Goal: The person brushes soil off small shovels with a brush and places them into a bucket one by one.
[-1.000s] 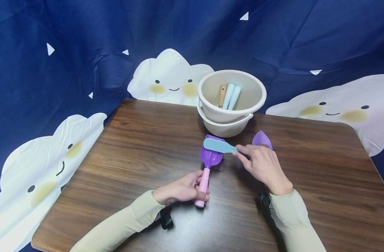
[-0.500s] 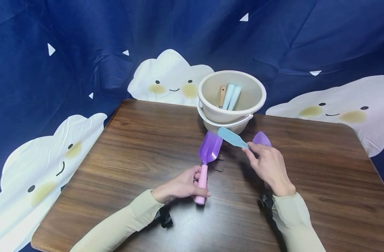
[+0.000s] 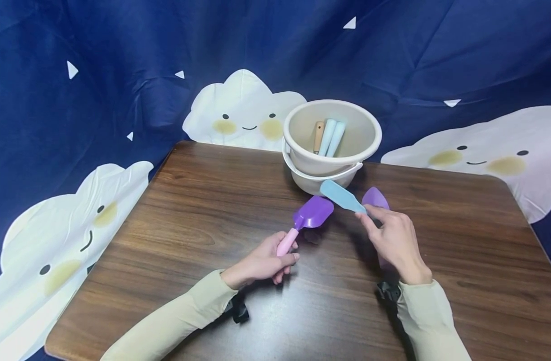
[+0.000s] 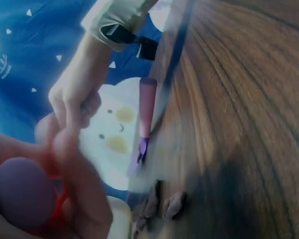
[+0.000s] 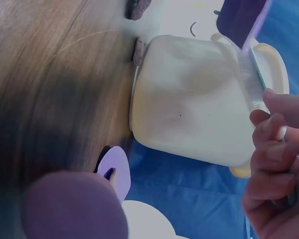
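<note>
My left hand (image 3: 266, 258) grips the pink handle of a small shovel with a purple blade (image 3: 315, 211), the blade angled up and right. My right hand (image 3: 395, 238) pinches a light blue brush (image 3: 340, 195), whose pale bristles show in the right wrist view. The brush head points left, close beside the shovel blade and in front of the bucket. A purple trowel (image 3: 376, 198) with a pink handle lies on the table, partly hidden under my right hand. In the left wrist view, brown lumps (image 4: 174, 204) rest on the wood.
A white bucket (image 3: 331, 170) stands at the back of the wooden table (image 3: 203, 210), holding a wooden handle (image 3: 319, 135) and two light blue handles (image 3: 331, 138). Behind the table hangs a dark blue curtain (image 3: 239, 35) with cloud prints.
The brush has moved off the shovel blade to the right with my right hand. The shovel in my left hand has turned, its blade now swung rightward.
</note>
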The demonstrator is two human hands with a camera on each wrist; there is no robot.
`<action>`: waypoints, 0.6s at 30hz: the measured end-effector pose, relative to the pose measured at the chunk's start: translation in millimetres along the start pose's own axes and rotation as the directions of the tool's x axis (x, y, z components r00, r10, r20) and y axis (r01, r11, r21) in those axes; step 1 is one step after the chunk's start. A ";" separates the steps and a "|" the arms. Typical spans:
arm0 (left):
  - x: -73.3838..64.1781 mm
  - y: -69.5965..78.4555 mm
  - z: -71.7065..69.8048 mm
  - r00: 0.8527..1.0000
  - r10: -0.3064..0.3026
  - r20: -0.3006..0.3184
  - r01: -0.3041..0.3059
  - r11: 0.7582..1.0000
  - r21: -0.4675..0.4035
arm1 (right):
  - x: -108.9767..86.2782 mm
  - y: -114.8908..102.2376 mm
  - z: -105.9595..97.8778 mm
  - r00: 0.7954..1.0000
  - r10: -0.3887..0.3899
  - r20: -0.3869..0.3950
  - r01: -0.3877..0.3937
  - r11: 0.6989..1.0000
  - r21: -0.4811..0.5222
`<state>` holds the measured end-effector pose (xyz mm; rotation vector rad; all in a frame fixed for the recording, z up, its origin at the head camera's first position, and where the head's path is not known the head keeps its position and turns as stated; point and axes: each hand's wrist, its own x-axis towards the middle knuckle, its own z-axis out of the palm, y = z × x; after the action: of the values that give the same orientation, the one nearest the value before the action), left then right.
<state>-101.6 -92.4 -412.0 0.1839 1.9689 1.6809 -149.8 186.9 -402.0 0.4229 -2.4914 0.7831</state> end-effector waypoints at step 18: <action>-0.6 0.6 6.1 0.993 0.026 0.116 -0.032 0.998 0.053 | 2.1 -30.2 -4.9 0.908 -0.049 0.416 -0.056 0.970 0.235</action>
<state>-98.3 -87.3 -411.7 0.3242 1.9363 1.5984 -137.0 165.8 -383.9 0.7435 -2.7958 1.1042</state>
